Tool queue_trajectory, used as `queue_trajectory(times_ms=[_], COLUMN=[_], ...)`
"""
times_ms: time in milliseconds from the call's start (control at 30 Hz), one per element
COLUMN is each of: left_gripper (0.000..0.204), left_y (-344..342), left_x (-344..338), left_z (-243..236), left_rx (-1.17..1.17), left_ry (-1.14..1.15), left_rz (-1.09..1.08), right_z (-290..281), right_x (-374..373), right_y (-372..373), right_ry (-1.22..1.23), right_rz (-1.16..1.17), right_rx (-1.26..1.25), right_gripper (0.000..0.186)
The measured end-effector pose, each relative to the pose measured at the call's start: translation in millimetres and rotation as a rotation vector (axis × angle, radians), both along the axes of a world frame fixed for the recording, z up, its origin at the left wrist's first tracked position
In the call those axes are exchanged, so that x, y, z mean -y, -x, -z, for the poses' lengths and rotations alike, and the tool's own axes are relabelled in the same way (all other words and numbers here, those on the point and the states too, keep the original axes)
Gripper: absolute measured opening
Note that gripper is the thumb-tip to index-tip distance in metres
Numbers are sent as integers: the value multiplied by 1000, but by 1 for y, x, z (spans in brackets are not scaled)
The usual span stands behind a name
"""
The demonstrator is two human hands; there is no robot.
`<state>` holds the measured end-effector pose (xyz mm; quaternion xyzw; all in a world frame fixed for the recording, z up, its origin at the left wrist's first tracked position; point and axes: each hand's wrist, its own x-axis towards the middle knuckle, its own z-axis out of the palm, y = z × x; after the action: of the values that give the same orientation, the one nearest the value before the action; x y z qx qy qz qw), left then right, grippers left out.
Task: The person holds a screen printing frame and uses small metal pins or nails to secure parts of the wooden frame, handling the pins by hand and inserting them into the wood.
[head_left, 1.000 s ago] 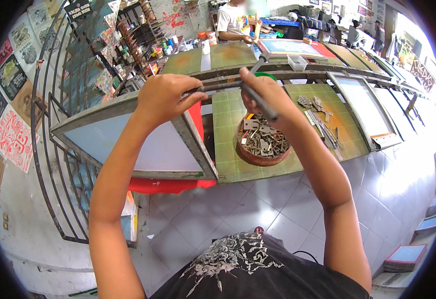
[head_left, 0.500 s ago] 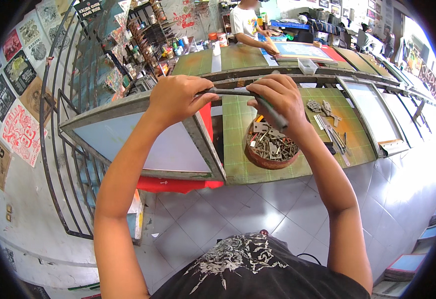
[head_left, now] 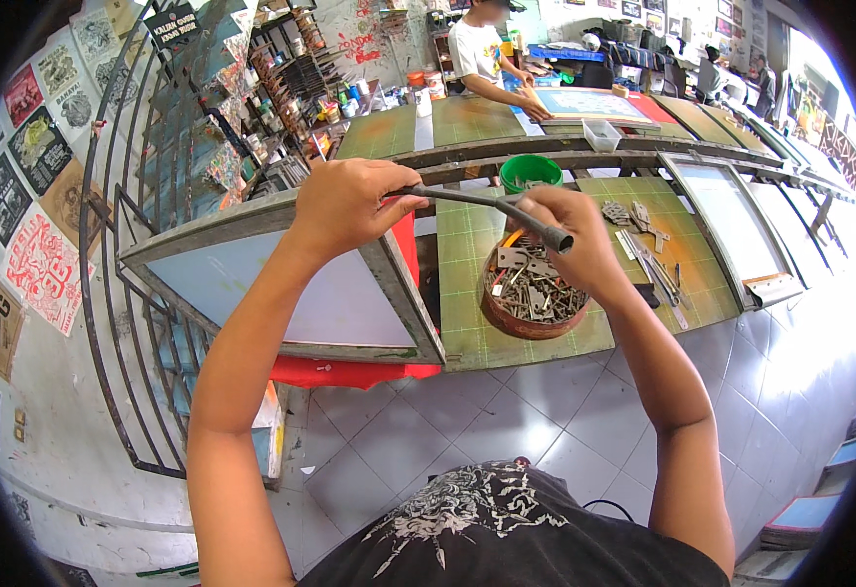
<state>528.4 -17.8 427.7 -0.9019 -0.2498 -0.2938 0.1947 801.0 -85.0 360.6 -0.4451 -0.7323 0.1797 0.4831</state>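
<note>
My left hand [head_left: 351, 203] is closed around the thin end of a dark metal rod [head_left: 459, 198], level above the table. Toward the right, the rod widens into a hollow, tube-like end. My right hand [head_left: 579, 227] is closed on this thicker part, its thumb and fingers around it. Just below my hands stands a round brown tub [head_left: 506, 315] full of bolts, screws and small metal plates. A framed mesh screen [head_left: 335, 293] is tilted up under my left hand, with red cloth [head_left: 349, 372] beneath it.
Behind my right hand is a green bucket [head_left: 531, 168]. Metal hinge-like parts [head_left: 635, 217] and rulers [head_left: 651, 266] lie right of the tub; another framed screen [head_left: 731, 220] is farther right. Across the tables, a person [head_left: 477, 54] works at a framed board. Metal railing stands left.
My right hand has shifted a little right and down, and the rod's tube end now points more toward me. The green bucket has come into sight behind my right hand.
</note>
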Motion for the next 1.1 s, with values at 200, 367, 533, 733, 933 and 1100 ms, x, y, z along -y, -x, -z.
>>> queue_trajectory(times_ms=[200,367,533,733,933,1100], left_gripper=[27,27,27,26,25,24], left_y=[4,0,5,6,0,2], left_x=[-1,1,3,3,1,4], left_z=[-2,-5,-6,-4,-1,-5], left_rx=[-14,-27,-75,-57,-44,-39], left_ry=[29,10,48,35,40,65], left_rz=[-47,5,-94,-65,-46,-52], right_z=[-7,-23,-30,-1,-13,-18], right_x=[-12,-18,-24,3,1,-10], right_y=[17,22,33,9,5,0], right_ry=[-625,81,641,33,-715,-588], right_rz=[103,-37,-397,58,347,148], right_rx=[116,-99,-854,213,256,409], right_gripper=[26,48,56,18,26,25])
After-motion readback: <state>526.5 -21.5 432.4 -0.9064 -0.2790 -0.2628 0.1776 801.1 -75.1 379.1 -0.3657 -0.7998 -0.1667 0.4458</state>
